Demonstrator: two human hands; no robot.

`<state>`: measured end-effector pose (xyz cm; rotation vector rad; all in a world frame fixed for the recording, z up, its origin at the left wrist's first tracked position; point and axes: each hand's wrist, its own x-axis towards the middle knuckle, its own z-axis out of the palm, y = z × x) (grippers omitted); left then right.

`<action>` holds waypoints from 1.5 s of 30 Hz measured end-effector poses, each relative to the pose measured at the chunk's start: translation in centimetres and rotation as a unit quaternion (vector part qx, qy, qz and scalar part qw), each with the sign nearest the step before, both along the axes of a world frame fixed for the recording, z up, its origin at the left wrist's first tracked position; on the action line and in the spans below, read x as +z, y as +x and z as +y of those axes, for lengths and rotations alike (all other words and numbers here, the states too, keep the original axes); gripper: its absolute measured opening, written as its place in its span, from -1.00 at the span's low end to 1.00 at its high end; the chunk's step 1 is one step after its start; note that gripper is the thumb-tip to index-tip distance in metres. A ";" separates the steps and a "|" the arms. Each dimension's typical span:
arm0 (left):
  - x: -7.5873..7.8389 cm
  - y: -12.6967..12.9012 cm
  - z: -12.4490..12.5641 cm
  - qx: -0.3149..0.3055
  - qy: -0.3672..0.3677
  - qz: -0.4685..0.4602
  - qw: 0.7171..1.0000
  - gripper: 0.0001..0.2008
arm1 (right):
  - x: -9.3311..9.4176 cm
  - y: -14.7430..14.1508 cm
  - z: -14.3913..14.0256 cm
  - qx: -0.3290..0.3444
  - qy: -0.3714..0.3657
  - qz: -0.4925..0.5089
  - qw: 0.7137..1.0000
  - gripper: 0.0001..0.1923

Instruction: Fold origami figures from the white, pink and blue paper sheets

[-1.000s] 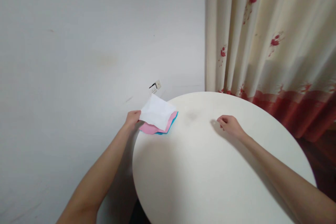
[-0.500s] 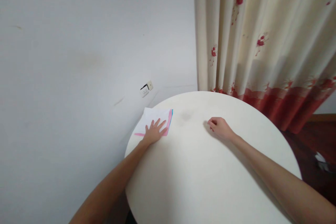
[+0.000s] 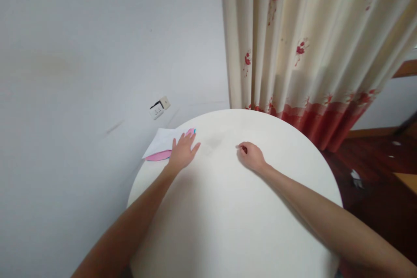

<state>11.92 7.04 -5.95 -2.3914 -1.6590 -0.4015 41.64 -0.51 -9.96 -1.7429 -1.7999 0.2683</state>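
1. Your left hand [image 3: 182, 153] lies flat, palm down and fingers spread, on a small stack of paper sheets at the far left edge of a round white table [image 3: 234, 226].
2. The white sheet [image 3: 162, 140] is on top of the stack. It reaches out to the left of your left hand and past the table's rim.
3. A pink sheet [image 3: 158, 155] shows beneath the white one, just left of your left wrist. Its edge also peeks out at your fingertips.
4. A sliver of a blue sheet [image 3: 194, 130] is visible just beyond your left fingertips, under the pink one.
5. Your right hand [image 3: 251, 157] rests on the bare tabletop, well to the right of your left hand. Its fingers are curled loosely inward; it holds nothing that can be seen.
6. Beyond your left hand stands a plain white wall with a small wall socket [image 3: 159, 107] low on it.
7. Beyond your right hand hangs a cream curtain [image 3: 302, 43] with red flowers and a red hem.
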 end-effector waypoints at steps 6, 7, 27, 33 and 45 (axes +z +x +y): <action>-3.7 8.0 -2.3 -0.089 -0.094 -0.036 0.991 -0.42 | -0.1 -0.9 0.1 0.029 0.018 -0.146 0.989 -0.57; -4.3 8.5 -2.4 -0.092 -0.095 -0.030 0.991 -0.42 | -0.2 -1.0 0.2 0.036 0.006 -0.160 0.986 -0.52; -4.8 6.9 -2.7 -0.152 -0.112 -0.040 0.981 -0.51 | -0.9 -1.5 0.0 0.054 -0.068 -0.205 0.975 -0.38; -4.9 6.5 -2.9 -0.155 -0.116 -0.041 0.980 -0.50 | -1.1 -1.5 -0.1 0.055 -0.062 -0.202 0.976 -0.39; -4.8 6.3 -3.1 -0.158 -0.112 -0.042 0.980 -0.51 | -1.0 -1.7 -0.2 0.054 -0.061 -0.208 0.975 -0.40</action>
